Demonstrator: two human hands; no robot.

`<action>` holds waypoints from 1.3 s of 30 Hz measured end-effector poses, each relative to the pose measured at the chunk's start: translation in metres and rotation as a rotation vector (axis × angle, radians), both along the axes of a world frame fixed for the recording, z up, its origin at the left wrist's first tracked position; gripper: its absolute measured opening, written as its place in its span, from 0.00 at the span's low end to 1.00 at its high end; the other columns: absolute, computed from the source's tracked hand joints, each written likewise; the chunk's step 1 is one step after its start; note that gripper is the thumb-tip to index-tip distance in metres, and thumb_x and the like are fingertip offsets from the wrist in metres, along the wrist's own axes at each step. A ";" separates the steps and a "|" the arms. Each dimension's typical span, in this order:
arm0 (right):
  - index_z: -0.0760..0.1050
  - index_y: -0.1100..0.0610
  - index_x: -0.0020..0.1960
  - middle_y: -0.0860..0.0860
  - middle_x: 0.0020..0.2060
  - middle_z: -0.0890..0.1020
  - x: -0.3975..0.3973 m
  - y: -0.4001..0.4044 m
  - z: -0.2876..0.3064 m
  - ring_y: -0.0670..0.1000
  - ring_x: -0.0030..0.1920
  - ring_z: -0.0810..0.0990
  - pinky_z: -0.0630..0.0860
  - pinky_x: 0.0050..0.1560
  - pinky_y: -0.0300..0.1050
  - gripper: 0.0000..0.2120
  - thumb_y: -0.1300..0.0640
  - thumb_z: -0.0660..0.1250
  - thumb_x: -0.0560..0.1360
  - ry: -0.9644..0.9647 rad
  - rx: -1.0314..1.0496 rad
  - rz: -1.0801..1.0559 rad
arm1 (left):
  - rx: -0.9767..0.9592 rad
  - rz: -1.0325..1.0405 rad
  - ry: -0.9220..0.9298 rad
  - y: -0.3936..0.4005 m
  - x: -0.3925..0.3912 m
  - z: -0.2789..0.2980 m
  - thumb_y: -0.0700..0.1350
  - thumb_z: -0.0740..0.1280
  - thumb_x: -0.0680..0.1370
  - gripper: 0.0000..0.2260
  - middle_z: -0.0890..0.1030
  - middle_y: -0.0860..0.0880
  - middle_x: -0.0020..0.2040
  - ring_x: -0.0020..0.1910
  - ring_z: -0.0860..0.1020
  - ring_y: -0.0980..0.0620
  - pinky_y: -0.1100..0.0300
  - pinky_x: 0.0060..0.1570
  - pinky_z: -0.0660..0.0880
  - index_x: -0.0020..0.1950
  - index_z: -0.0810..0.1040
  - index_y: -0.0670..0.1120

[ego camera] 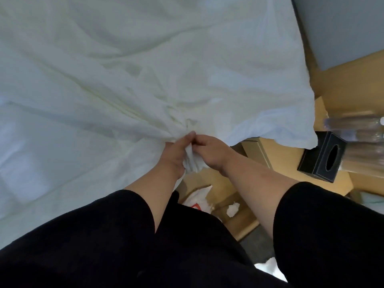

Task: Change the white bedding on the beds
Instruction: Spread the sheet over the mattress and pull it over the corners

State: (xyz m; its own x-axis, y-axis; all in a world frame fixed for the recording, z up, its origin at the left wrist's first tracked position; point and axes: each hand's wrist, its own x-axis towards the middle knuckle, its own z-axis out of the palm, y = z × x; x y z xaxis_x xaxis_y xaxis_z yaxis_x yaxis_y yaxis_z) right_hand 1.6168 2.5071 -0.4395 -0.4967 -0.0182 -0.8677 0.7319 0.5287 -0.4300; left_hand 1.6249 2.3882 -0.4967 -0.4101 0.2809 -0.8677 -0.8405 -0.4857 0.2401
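Observation:
A wide white sheet (pixel 124 69) spreads across most of the view, creased toward a bunched point at its near edge. My left hand (pixel 176 151) and my right hand (pixel 209 151) meet at that point, and both grip the gathered white fabric (pixel 192 161) between them. Folds radiate out from the grip. A corner of the sheet hangs over the wooden furniture at the right. Black sleeves cover both upper arms.
A black tissue box (pixel 324 156) stands on a wooden bedside unit (pixel 291 150) at the right, beside blurred clear plastic bottles (pixel 357 129). A grey panel (pixel 342 28) fills the top right corner. Below my hands lie a white bag (pixel 197 196) and crumpled tissue (pixel 232 208).

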 end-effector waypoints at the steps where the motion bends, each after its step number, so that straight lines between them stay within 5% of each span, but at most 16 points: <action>1: 0.83 0.49 0.53 0.48 0.53 0.85 0.001 0.006 -0.001 0.49 0.56 0.82 0.77 0.61 0.47 0.11 0.57 0.62 0.80 -0.021 -0.025 -0.049 | -0.023 -0.001 -0.033 0.002 -0.001 -0.002 0.41 0.71 0.77 0.08 0.85 0.41 0.47 0.46 0.85 0.46 0.57 0.42 0.81 0.53 0.81 0.37; 4: 0.82 0.55 0.47 0.54 0.45 0.87 0.015 0.045 -0.012 0.54 0.50 0.84 0.77 0.59 0.56 0.09 0.51 0.65 0.79 -0.072 0.098 -0.363 | -0.116 -0.055 -0.071 0.006 -0.005 -0.002 0.35 0.69 0.76 0.04 0.84 0.39 0.44 0.43 0.84 0.41 0.51 0.43 0.82 0.47 0.82 0.36; 6: 0.77 0.58 0.53 0.54 0.50 0.84 0.028 0.073 -0.025 0.56 0.54 0.81 0.75 0.58 0.56 0.23 0.37 0.66 0.77 -0.215 0.235 -0.531 | -0.187 -0.100 -0.086 0.004 -0.007 0.002 0.34 0.70 0.74 0.06 0.84 0.38 0.49 0.48 0.83 0.39 0.46 0.51 0.81 0.50 0.83 0.37; 9: 0.70 0.54 0.70 0.51 0.66 0.76 0.021 0.090 -0.031 0.56 0.66 0.74 0.68 0.65 0.54 0.38 0.29 0.69 0.70 -0.362 0.027 -0.719 | -0.245 -0.088 -0.087 0.000 -0.005 0.014 0.33 0.70 0.73 0.08 0.84 0.38 0.51 0.51 0.83 0.39 0.47 0.53 0.80 0.52 0.82 0.37; 12: 0.65 0.54 0.76 0.49 0.71 0.73 -0.015 0.082 -0.027 0.53 0.68 0.73 0.67 0.65 0.51 0.41 0.34 0.71 0.71 -0.290 -0.134 -0.809 | -0.213 -0.074 -0.049 -0.003 0.000 0.029 0.38 0.76 0.68 0.19 0.84 0.39 0.54 0.54 0.83 0.39 0.50 0.52 0.80 0.58 0.82 0.36; 17: 0.77 0.57 0.65 0.55 0.59 0.82 -0.059 0.097 -0.003 0.58 0.54 0.81 0.77 0.62 0.54 0.39 0.32 0.72 0.64 -0.066 0.081 -0.583 | -0.154 -0.066 0.107 0.006 0.018 0.066 0.44 0.85 0.56 0.42 0.80 0.37 0.63 0.62 0.80 0.37 0.40 0.64 0.74 0.68 0.77 0.38; 21: 0.77 0.62 0.64 0.57 0.59 0.81 -0.099 0.103 0.058 0.60 0.59 0.80 0.75 0.62 0.48 0.25 0.45 0.67 0.76 0.255 0.160 -0.404 | -0.321 -0.132 0.230 0.003 0.017 0.124 0.41 0.81 0.59 0.37 0.82 0.39 0.61 0.61 0.80 0.39 0.39 0.64 0.74 0.67 0.77 0.39; 27: 0.82 0.61 0.58 0.54 0.58 0.84 -0.154 0.096 0.160 0.54 0.62 0.80 0.73 0.67 0.46 0.17 0.51 0.70 0.74 0.724 0.033 -0.272 | -0.677 -0.116 0.328 -0.011 0.019 0.216 0.38 0.79 0.65 0.30 0.84 0.48 0.58 0.58 0.82 0.47 0.46 0.61 0.78 0.66 0.77 0.46; 34: 0.78 0.56 0.64 0.47 0.56 0.84 -0.194 0.089 0.231 0.51 0.54 0.83 0.80 0.61 0.50 0.26 0.54 0.71 0.66 0.784 -0.169 -0.444 | -0.956 -0.036 0.312 -0.054 0.069 0.264 0.44 0.76 0.67 0.19 0.84 0.54 0.54 0.56 0.81 0.50 0.50 0.57 0.77 0.57 0.79 0.53; 39: 0.79 0.56 0.61 0.47 0.52 0.85 -0.208 0.091 0.255 0.51 0.50 0.84 0.82 0.54 0.47 0.23 0.54 0.69 0.65 0.816 -0.162 -0.398 | -1.230 0.003 0.123 -0.103 0.138 0.252 0.46 0.69 0.78 0.16 0.77 0.51 0.55 0.55 0.74 0.48 0.53 0.55 0.70 0.65 0.76 0.50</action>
State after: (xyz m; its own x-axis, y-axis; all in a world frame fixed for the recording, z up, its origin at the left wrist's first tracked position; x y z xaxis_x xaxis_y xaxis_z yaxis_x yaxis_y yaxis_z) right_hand 1.4090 2.5978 -0.1844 -0.9492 0.1945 -0.2472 0.2839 0.1912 -0.9396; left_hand 1.7633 2.2849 -0.2448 -0.5070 -0.6952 -0.5095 -0.7792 0.1169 0.6158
